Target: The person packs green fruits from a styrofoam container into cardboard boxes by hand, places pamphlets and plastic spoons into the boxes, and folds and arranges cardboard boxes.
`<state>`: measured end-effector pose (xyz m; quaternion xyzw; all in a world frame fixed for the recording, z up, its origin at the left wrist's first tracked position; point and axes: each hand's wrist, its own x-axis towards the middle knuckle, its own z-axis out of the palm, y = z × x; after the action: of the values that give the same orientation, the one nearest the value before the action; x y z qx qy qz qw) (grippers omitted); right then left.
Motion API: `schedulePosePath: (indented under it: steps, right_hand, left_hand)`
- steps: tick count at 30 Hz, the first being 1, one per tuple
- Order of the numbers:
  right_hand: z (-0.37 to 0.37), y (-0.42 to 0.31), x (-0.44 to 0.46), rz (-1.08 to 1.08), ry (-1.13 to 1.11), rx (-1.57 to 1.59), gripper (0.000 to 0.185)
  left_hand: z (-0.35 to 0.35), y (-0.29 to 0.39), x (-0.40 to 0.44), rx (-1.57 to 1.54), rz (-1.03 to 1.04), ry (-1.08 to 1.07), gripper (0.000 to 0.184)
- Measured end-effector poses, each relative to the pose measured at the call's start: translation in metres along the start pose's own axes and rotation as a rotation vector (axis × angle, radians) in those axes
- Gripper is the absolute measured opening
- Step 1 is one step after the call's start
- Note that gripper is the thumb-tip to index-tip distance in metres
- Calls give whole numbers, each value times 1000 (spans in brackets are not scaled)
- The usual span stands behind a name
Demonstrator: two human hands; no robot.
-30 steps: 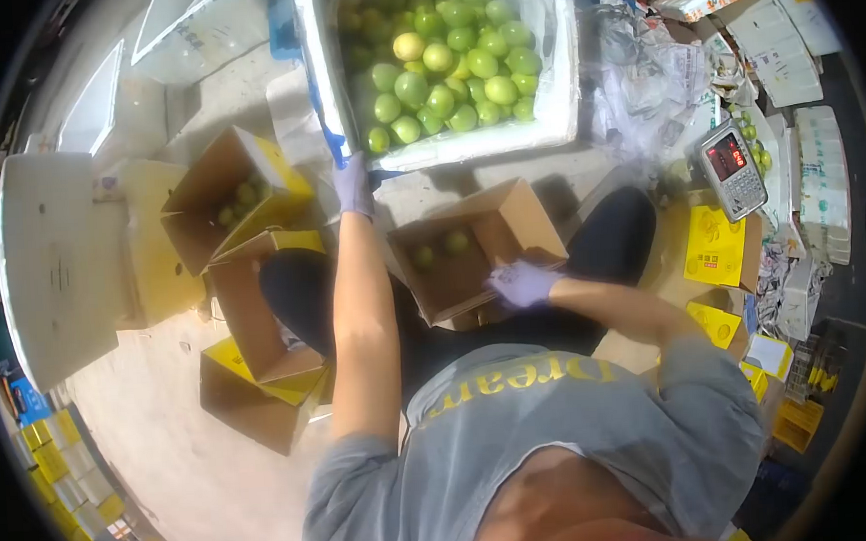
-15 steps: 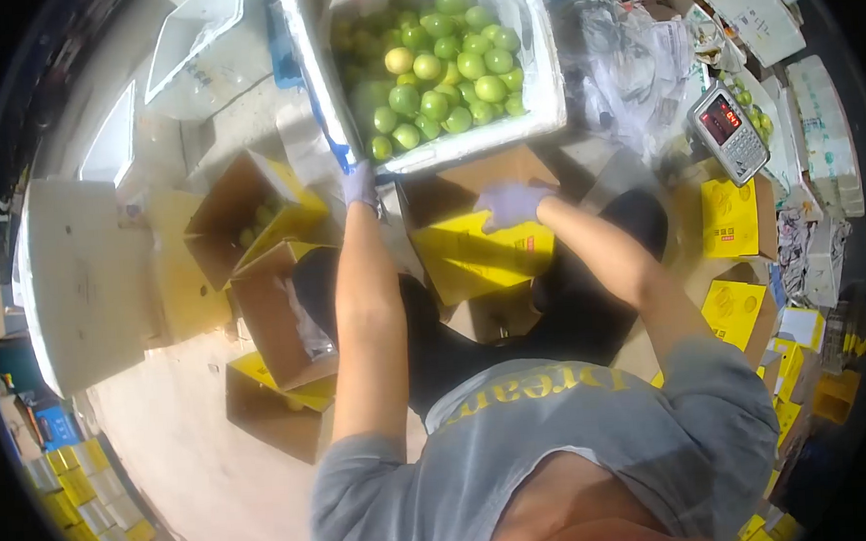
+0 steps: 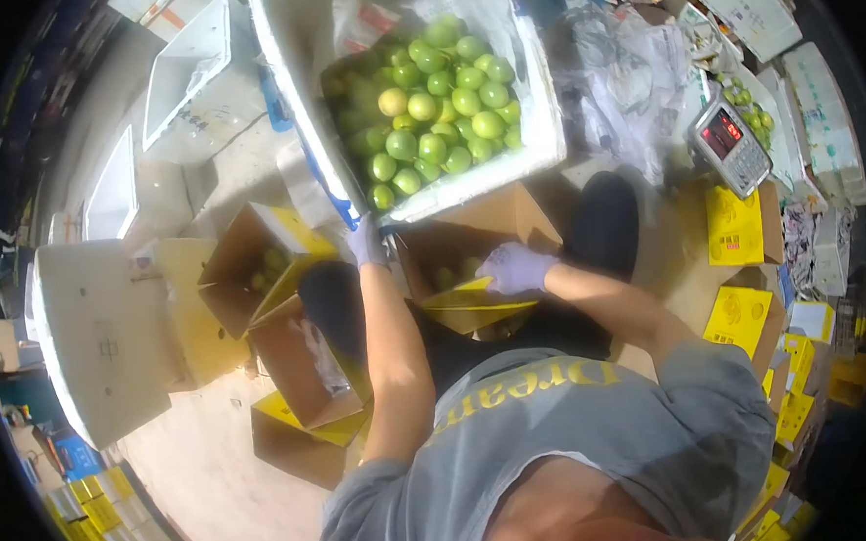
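My gloved left hand (image 3: 366, 243) is closed on the near left corner of a white foam box (image 3: 420, 210), whose rim has blue tape there. Green fruits (image 3: 448, 133), a few of them yellowish, fill much of that box. Between my legs stands an open cardboard box (image 3: 479, 219) with a few fruits at its bottom. My gloved right hand (image 3: 516, 268) is at the near right part of this box, fingers pressed on its yellow flap (image 3: 469, 295).
Left of my legs are open cardboard boxes (image 3: 306, 360), one holding fruits, beside a white foam lid (image 3: 104, 337). To the right are a scale display (image 3: 730, 144), crumpled wrapping (image 3: 619, 75) and yellow boxes (image 3: 739, 318). White foam bins (image 3: 199, 97) stand at the upper left.
The foam box has tilted and shifted slightly left in view. The yellow flap, which covered the cardboard box half a second ago, now stands lower, showing the inside. My right hand has moved down with it.
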<state>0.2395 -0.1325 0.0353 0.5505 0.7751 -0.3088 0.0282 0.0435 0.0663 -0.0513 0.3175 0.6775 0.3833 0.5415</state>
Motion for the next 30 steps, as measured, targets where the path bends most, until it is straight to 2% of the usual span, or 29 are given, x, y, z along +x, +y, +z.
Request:
schedulePosePath:
  steps: [1,2,3,4,6,7,8,9,10,12,14,15,16,18,19,21,22,23,25,26,27,28,29,30]
  right_hand:
    - [-3,-1,1,29,-45,-9,27]
    - [-2,0,4,41,-82,4,27]
    - [-3,1,4,36,-94,-18,30]
    - [-1,10,9,-45,-96,61,31]
    - [-21,21,16,-154,-150,328,39]
    - [-6,49,31,-183,36,519,44]
    - [-53,42,32,130,-2,528,47]
    - [-66,55,40,336,206,486,48]
    - [-68,77,52,421,546,440,48]
    - [-94,105,66,640,828,333,57]
    - [-97,143,86,710,1002,133,63]
    - [-100,161,96,725,941,266,69]
    - [-106,167,101,727,941,262,69]
    - [-116,176,111,675,968,391,70]
    - [-120,181,115,583,1009,388,68]
    - [-138,185,116,593,901,370,62]
    - [-150,186,116,495,856,645,59]
    - [-164,175,109,465,741,748,60]
    - [-168,176,112,465,687,735,59]
    - [-150,201,131,435,645,1129,59]
    - [-126,246,155,429,646,1129,59]
    - [-99,295,178,356,529,1131,58]
    - [-111,265,170,345,466,918,63]
    - [-125,232,161,331,412,691,67]
  left_hand:
    - [-4,-2,5,14,-48,-44,30]
    - [-2,-2,0,-84,6,-41,33]
    - [8,28,-40,68,156,130,46]
    - [21,14,-38,475,462,597,63]
    - [21,63,-87,521,834,321,65]
    - [28,66,-83,560,931,261,59]
    - [34,75,-79,545,961,167,57]
    - [42,84,-71,525,993,74,54]
    - [52,87,-53,499,994,73,52]
    - [69,99,-24,575,963,76,56]
    - [85,111,4,683,767,-24,65]
    - [93,110,25,758,662,-81,66]
    - [102,100,54,785,693,-126,69]
    - [109,109,48,803,675,-134,69]
    - [111,113,45,827,656,-141,68]
    - [111,109,49,667,607,-226,63]
    - [112,105,51,585,592,-246,61]
    - [115,102,56,673,697,-273,55]
    - [114,104,54,341,411,-571,53]
    - [118,99,56,448,437,-568,51]
    - [127,94,58,553,465,-564,50]
    - [134,97,53,540,512,-569,50]
    - [141,101,48,521,555,-572,50]
    - [151,90,68,377,463,-644,51]
